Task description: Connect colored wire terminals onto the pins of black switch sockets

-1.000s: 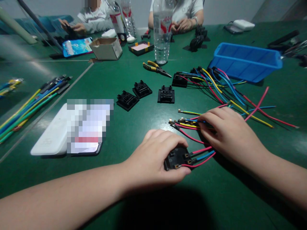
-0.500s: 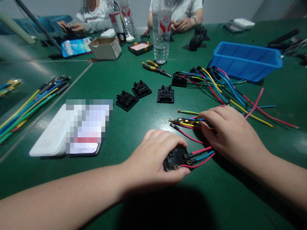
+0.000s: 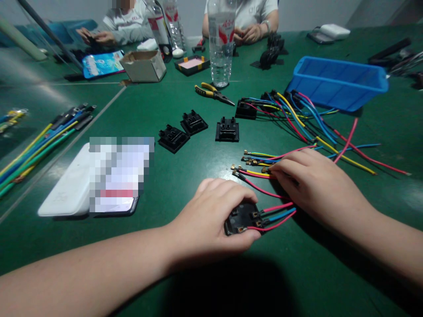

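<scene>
My left hand [image 3: 220, 215] is wrapped round a black plastic socket module [image 3: 243, 216]. Red and blue wires [image 3: 277, 215] run from its metal terminals toward the right and pass under my other hand. Over a bundle of loose wires with brass crimp ends [image 3: 253, 163], my right hand [image 3: 307, 178] pinches one wire near its terminal [image 3: 265, 170] between thumb and forefinger. Which colour that wire is I cannot tell, as the fingers cover it. Farther back lie three loose black modules, one of them [image 3: 227, 129] straight ahead.
Behind the wires stands a blue bin [image 3: 337, 83], with wired modules [image 3: 246, 108] before it. Yellow-handled pliers [image 3: 213, 93] lie near a water bottle [image 3: 221, 48]. On the left are phones [image 3: 66, 185], cables [image 3: 49, 141] and a cardboard box [image 3: 143, 66]. Two people sit across the table.
My right hand's fingertips have drawn together on a wire terminal, and the loose wire ends beside them have spread apart. The left hand holds the module in the same place.
</scene>
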`<state>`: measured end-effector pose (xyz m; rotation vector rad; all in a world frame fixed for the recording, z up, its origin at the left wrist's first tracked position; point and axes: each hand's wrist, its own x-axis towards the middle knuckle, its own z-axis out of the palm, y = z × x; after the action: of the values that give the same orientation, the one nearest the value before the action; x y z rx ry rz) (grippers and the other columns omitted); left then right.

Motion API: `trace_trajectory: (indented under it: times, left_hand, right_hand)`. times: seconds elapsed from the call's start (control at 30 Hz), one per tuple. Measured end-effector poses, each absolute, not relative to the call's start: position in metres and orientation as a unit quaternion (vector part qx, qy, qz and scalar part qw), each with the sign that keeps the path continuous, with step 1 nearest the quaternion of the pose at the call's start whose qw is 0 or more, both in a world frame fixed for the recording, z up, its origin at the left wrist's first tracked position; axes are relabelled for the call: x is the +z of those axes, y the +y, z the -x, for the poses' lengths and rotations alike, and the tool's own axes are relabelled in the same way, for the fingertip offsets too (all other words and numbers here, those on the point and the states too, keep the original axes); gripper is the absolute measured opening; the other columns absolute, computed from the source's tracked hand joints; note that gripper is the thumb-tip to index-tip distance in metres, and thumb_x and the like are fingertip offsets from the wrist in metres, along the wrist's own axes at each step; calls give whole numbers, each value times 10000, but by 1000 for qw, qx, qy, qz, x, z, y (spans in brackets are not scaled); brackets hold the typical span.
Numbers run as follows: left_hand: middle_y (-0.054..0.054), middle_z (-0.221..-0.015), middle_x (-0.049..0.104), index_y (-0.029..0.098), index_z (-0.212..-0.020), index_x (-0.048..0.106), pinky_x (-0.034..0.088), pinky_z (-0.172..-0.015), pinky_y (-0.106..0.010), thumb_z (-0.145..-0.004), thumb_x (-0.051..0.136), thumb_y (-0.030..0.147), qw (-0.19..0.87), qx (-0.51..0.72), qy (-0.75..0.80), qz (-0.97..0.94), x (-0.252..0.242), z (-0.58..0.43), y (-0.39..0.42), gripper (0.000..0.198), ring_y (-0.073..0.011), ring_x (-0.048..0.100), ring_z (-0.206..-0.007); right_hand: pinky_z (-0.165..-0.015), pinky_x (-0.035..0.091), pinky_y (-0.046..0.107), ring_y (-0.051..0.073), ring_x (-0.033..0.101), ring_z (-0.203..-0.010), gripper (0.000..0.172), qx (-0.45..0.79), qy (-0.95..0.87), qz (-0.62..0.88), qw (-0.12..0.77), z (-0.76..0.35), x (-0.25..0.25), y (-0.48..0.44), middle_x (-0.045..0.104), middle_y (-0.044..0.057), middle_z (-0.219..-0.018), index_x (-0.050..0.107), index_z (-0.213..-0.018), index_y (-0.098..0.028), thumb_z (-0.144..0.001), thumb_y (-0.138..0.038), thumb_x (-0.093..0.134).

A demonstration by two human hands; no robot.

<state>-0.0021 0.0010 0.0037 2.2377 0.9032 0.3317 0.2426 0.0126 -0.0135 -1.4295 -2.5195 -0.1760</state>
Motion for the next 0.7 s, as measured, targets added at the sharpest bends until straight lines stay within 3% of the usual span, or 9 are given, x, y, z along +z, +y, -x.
trace_trajectory:
  times: [0.27,0.47,0.7]
  left_hand:
    - [-35,-1140,660,227,-1090,570,353,-960,-409,-799,692,381,346,127,349,-862,2,1,2,351,-243,562,-1069]
    - [-35,-1135,659,219,-1091,568,349,-960,-404,-801,695,368,344,127,349,-863,2,2,2,350,-239,564,-1068]
    - [-38,-1132,657,219,-1085,562,347,-957,-402,-801,686,363,342,129,347,-864,1,3,1,342,-240,562,-1075]
  right_hand:
    - [-700,418,380,249,561,-853,142,-57,-856,489,156,-240,-17,14,642,114,-915,584,-915,-188,-946,-193,445]
    - [-655,395,371,240,546,-752,122,-56,-842,514,155,-240,-19,16,643,91,-836,567,-899,-192,-924,-202,448]
    - [-667,429,373,248,566,-796,153,-59,-840,507,184,-236,-19,9,631,125,-909,544,-985,-176,-913,-127,419]
